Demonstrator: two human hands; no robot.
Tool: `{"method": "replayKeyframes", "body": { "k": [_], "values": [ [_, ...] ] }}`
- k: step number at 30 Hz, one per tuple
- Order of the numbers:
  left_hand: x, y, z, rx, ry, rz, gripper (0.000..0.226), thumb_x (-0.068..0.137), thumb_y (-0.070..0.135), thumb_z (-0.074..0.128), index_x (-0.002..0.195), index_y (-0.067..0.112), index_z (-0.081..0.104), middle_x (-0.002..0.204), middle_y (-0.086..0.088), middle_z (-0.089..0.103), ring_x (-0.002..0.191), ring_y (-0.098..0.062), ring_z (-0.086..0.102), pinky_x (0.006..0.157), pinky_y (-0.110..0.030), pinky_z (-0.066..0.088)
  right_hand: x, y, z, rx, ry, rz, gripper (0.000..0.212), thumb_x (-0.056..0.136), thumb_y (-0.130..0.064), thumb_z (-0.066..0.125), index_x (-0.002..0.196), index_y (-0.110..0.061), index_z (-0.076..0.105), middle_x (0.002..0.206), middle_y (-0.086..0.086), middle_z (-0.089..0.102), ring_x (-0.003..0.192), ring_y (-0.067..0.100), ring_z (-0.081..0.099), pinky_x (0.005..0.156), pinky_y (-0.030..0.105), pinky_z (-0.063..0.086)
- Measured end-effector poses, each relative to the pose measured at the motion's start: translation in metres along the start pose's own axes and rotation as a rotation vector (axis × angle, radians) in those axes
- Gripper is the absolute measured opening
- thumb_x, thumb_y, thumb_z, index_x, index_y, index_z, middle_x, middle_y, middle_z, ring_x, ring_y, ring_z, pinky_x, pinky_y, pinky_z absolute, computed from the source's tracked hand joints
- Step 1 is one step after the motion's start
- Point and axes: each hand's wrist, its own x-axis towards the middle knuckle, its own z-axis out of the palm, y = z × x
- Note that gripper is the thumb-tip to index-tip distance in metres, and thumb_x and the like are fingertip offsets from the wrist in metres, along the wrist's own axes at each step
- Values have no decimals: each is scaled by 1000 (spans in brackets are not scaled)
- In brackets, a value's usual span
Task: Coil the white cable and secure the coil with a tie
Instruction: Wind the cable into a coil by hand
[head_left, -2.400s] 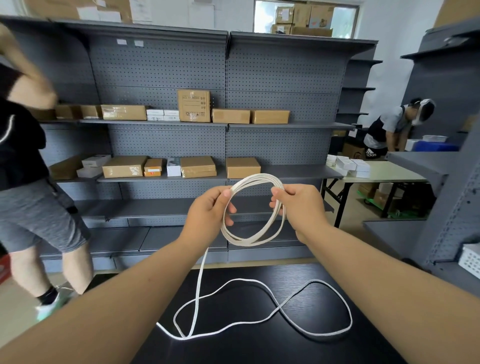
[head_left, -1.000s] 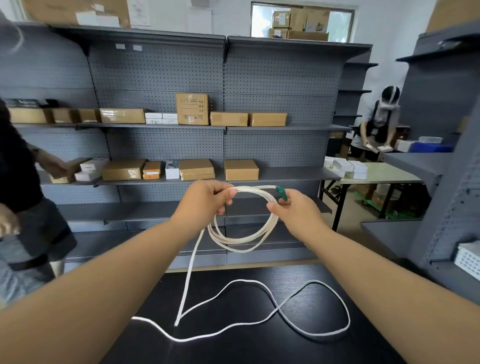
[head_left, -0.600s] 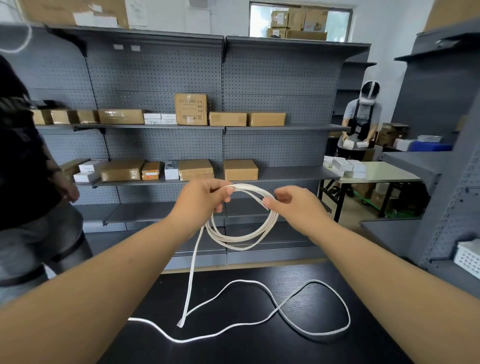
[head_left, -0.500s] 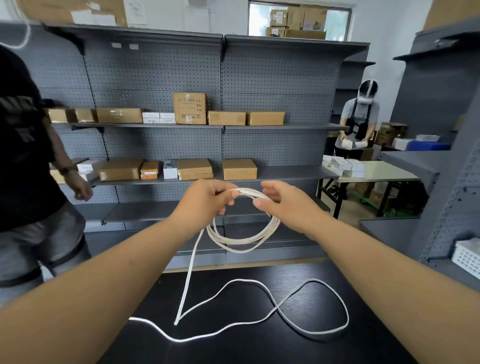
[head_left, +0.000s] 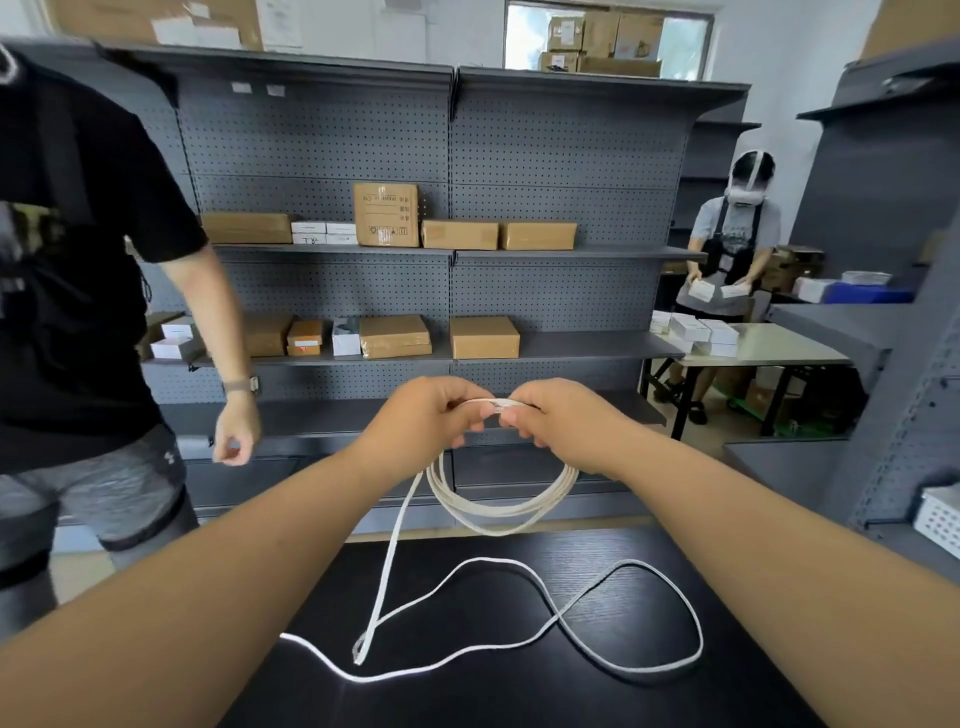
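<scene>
Head camera: our left hand (head_left: 426, 415) and right hand (head_left: 563, 423) meet, both pinching the top of the coil (head_left: 501, 512) hanging below them. Loose white cable (head_left: 480, 560) drops from under the left hand onto the bench (head_left: 467, 701), sprawling rightward.

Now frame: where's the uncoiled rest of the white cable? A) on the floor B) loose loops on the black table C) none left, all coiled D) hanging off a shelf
B: below the coil gripped by the left hand and right hand, the rest of the cable lies looped on the table.
</scene>
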Motion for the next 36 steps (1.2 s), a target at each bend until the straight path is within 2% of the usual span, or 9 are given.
{"method": "replayKeyframes", "body": {
  "k": [3, 8, 11, 15, 19, 23, 29, 33, 36],
  "values": [
    [-5, -3, 4, -237, 37, -72, 17, 93, 23, 54, 99, 15, 67, 69, 5, 63, 49, -2, 51, 59, -13, 45, -2, 2, -2, 35, 26, 4, 24, 96, -24, 46, 94, -6, 63, 81, 6, 54, 72, 18, 47, 73, 34, 42],
    [-15, -6, 8, -629, 12, -240, 28, 97, 29, 43, 93, 13, 65, 62, 2, 57, 49, -9, 53, 50, -15, 43, -2, 11, -3, 331, 111, 68, 21, 94, -20, 47, 85, -10, 63, 67, -3, 49, 61, 13, 45, 67, 28, 43],
    [-16, -7, 9, -735, -15, -282, 31, 97, 31, 42, 95, 11, 66, 61, 0, 58, 49, -11, 55, 50, -17, 45, -3, 15, 0, 356, 135, 67, 22, 95, -19, 45, 83, -15, 63, 67, -4, 49, 61, 12, 46, 68, 27, 43],
    [-16, -6, 11, -769, -10, -303, 32, 96, 34, 43, 94, 13, 67, 64, 0, 66, 52, -13, 61, 54, -19, 49, -5, 16, 3, 377, 173, 68, 24, 96, -20, 45, 76, -23, 60, 68, -4, 50, 59, 12, 47, 66, 28, 42],
    [-19, -8, 11, -757, -25, -318, 35, 96, 37, 41, 98, 12, 66, 73, -3, 71, 64, -17, 67, 66, -24, 54, -6, 18, 0, 394, 209, 77, 20, 95, -20, 46, 83, -16, 62, 69, -5, 51, 60, 11, 47, 67, 27, 43],
    [-23, -10, 14, -729, -35, -280, 17, 93, 22, 50, 96, 9, 62, 72, -1, 70, 69, -12, 67, 63, -17, 52, -6, 17, -1, 488, 310, 104, 19, 94, -18, 47, 84, -14, 63, 68, -4, 50, 59, 11, 45, 59, 16, 42],
    [-19, -6, 23, -649, 168, -237, 17, 97, 23, 44, 92, 18, 60, 58, 3, 55, 62, -9, 62, 74, -28, 46, -4, 18, 16, 684, 406, 206, 25, 97, -21, 45, 77, -21, 60, 71, -3, 51, 63, 12, 48, 67, 24, 43],
    [-13, -3, 21, -513, 267, -224, 18, 98, 26, 44, 89, 22, 59, 58, -1, 47, 54, -7, 56, 77, -35, 52, -7, 18, 23, 925, 288, 256, 25, 98, -16, 43, 79, -13, 59, 74, 4, 55, 68, 15, 53, 71, 25, 48],
    [-9, 0, 12, -397, 238, -183, 18, 97, 23, 46, 89, 19, 61, 59, -1, 43, 50, -7, 49, 73, -33, 57, -9, 26, 22, 952, 141, 283, 26, 99, -20, 40, 85, -10, 60, 84, 6, 62, 81, 19, 60, 86, 33, 49]
  ]
}}
